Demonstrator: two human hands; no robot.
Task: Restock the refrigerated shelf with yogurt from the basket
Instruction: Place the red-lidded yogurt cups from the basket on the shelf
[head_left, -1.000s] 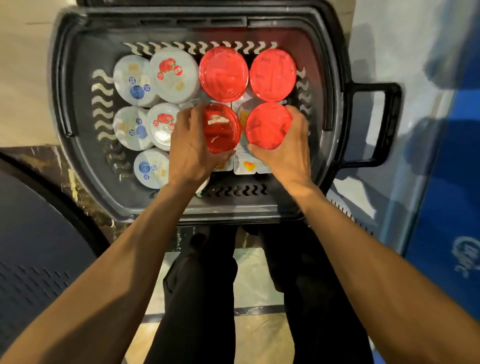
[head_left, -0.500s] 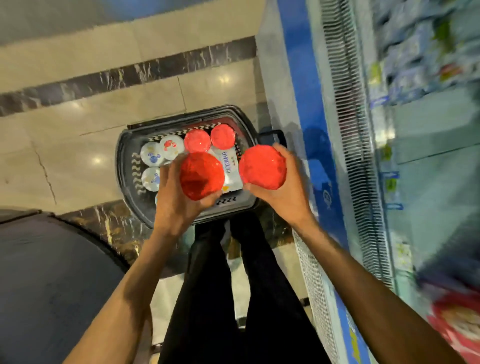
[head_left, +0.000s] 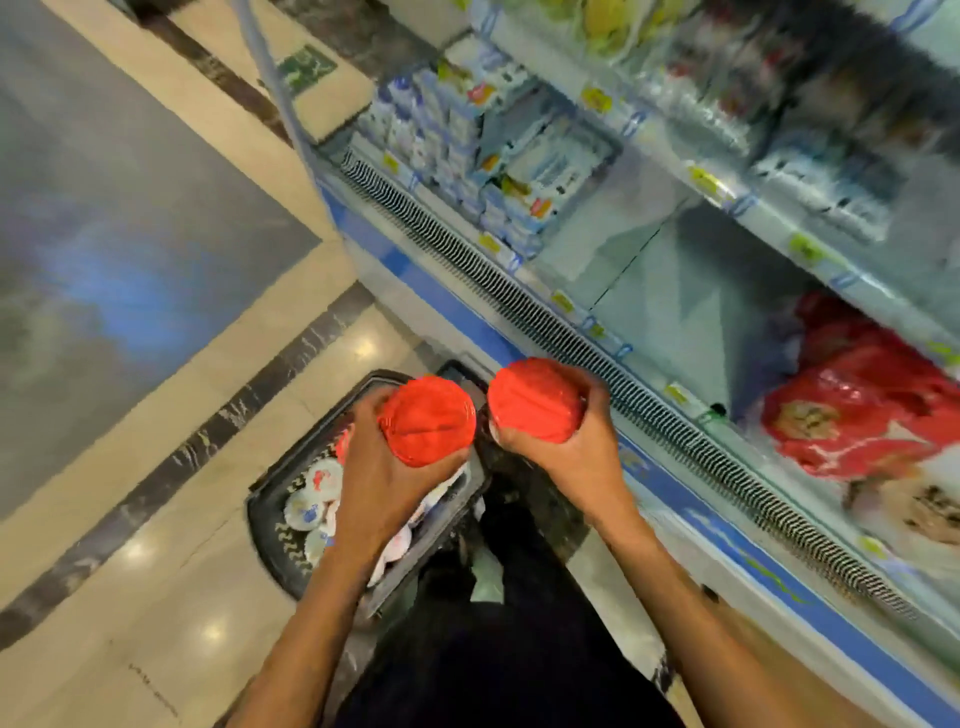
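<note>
1. No word or number is legible; blur smears all print.
2. The green sign shows only pale marks.
3. The yellow shelf tags are unreadable smudges.
4. The white tub lids in the basket show red and blue blotches, no letters.

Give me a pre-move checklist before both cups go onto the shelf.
1. Left hand grips left red-lidded cup: ok.
2. Right hand grips right red-lidded cup: ok.
3. Both cups held above the basket: ok.
4. Bare stretch of bottom shelf between blue-white packs and red packs: ok.
5. Lids sealed: cannot tell, blurred.
6. Shelf tag matches the product: cannot tell, blurred.
</note>
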